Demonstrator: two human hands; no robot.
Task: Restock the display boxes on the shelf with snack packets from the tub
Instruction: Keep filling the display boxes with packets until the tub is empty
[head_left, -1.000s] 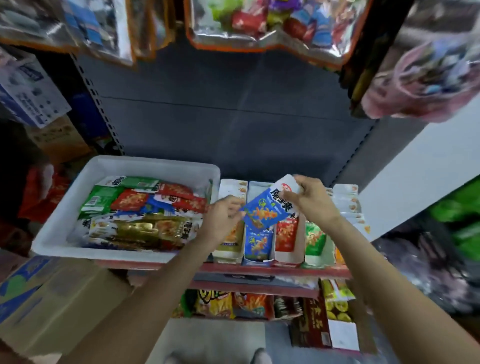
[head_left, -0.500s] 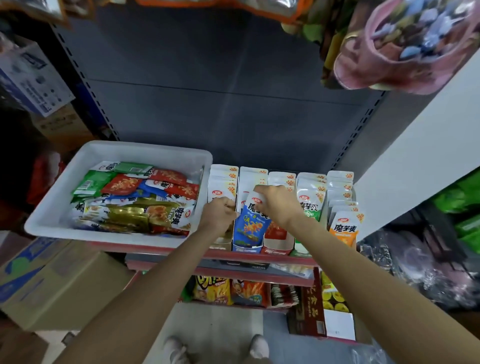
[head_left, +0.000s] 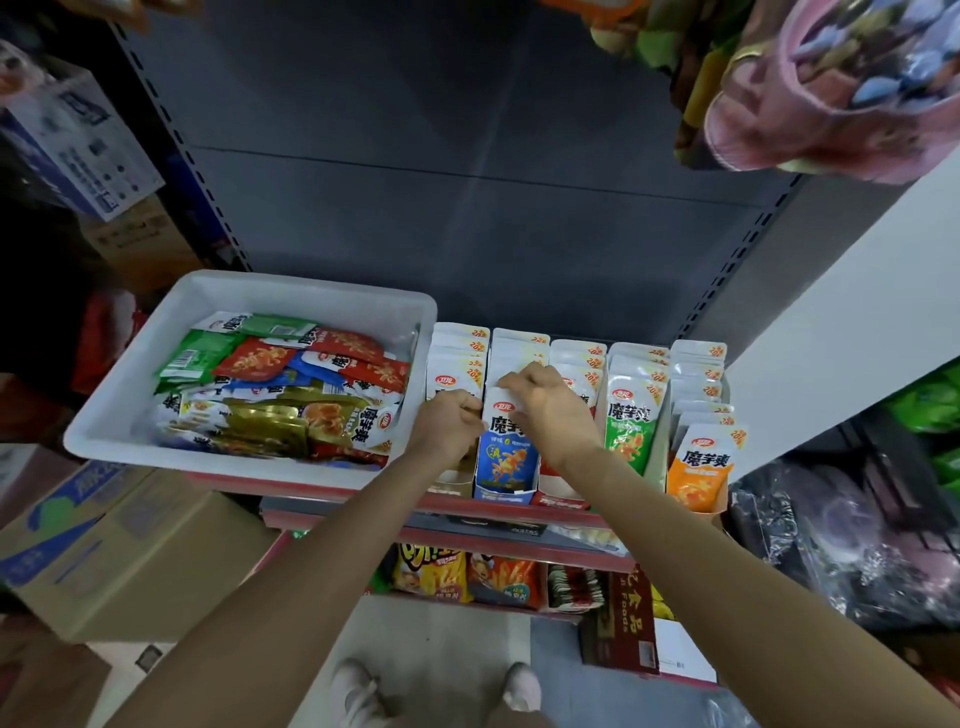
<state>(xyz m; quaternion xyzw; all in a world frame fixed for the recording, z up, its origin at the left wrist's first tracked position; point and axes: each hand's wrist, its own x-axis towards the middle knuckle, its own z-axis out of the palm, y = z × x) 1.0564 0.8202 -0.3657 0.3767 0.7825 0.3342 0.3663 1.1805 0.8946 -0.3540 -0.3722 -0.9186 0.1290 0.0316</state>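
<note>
Currently white tub (head_left: 130, 395) is heaped with mixed snack packets (head_left: 291, 395). Blue packet (head_left: 506, 457) is stood upright, logo uppermost, in blue display box (head_left: 504, 493), pinched at top by curled fingers of left hand (head_left: 449, 423) and right hand (head_left: 545, 402).

Red-edged shelf (head_left: 332, 480), white tub (head_left: 130, 400), apparently five display boxes (head_left: 504, 491)

Bare forearms, pale shoes (head_left: 358, 693)
</note>
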